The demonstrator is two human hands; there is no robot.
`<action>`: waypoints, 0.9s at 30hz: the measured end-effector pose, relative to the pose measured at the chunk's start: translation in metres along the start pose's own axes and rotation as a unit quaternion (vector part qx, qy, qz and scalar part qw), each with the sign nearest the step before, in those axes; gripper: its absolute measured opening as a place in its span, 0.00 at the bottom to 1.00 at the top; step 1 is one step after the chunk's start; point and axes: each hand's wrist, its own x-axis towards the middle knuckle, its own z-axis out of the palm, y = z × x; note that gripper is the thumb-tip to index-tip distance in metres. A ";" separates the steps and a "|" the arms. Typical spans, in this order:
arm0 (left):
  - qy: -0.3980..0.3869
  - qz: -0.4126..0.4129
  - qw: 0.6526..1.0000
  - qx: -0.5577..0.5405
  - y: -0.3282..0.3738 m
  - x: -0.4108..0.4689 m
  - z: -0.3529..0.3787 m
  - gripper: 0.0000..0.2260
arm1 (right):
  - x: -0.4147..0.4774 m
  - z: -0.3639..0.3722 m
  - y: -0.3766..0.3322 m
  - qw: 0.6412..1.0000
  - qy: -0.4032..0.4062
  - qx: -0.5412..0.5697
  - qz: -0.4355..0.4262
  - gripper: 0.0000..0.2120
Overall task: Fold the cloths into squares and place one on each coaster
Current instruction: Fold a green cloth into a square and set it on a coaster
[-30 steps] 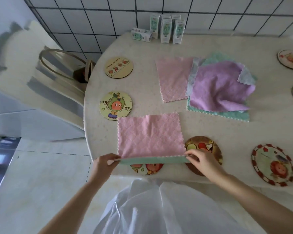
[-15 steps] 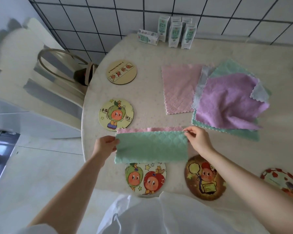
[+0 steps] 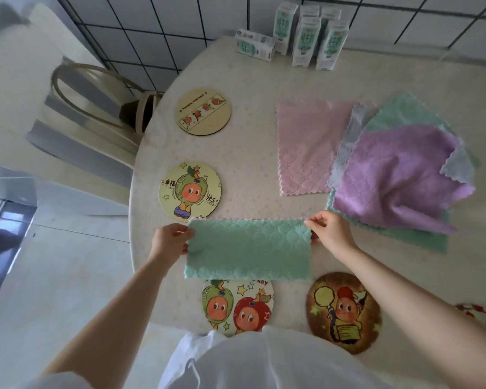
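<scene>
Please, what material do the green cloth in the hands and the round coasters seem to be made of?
The green cloth looks like soft microfiber: matte and fuzzy, with a quilted diamond pattern and a scalloped edge; its underside shows pink. The round coasters look rigid and flat with printed cartoon faces. One shows a pale, wood-like face and dark rim, perhaps wood or fiberboard; I cannot be sure.

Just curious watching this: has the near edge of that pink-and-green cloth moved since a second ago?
Yes. It was lifted and carried away from the person; the cloth now lies folded, green up, beyond the two-fruit coaster.
</scene>
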 end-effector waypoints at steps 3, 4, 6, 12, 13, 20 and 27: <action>0.003 0.002 1.000 0.014 0.001 0.001 0.003 0.08 | 0.004 0.001 0.000 1.000 -0.007 -0.011 0.009 0.07; 0.006 0.005 1.000 0.020 0.002 0.001 0.003 0.07 | 0.005 0.001 -0.001 1.000 -0.008 -0.016 0.008 0.08; 0.015 0.018 0.999 0.044 0.001 0.002 0.004 0.06 | 0.005 0.002 -0.003 1.000 -0.005 -0.027 0.004 0.07; 0.043 0.023 0.996 0.078 0.004 0.006 0.006 0.07 | 0.005 0.003 -0.006 0.999 0.005 -0.034 0.006 0.07; 0.045 0.023 0.995 0.089 0.005 0.007 0.006 0.08 | 0.004 0.003 -0.006 0.999 0.007 -0.035 0.006 0.07; 0.145 0.190 0.931 0.275 -0.003 -0.019 0.007 0.11 | -0.022 -0.004 -0.014 0.990 0.054 -0.089 -0.097 0.09; 0.000 0.439 0.823 0.361 -0.042 -0.096 0.068 0.19 | -0.103 0.035 -0.012 0.900 -0.074 -0.249 -0.350 0.22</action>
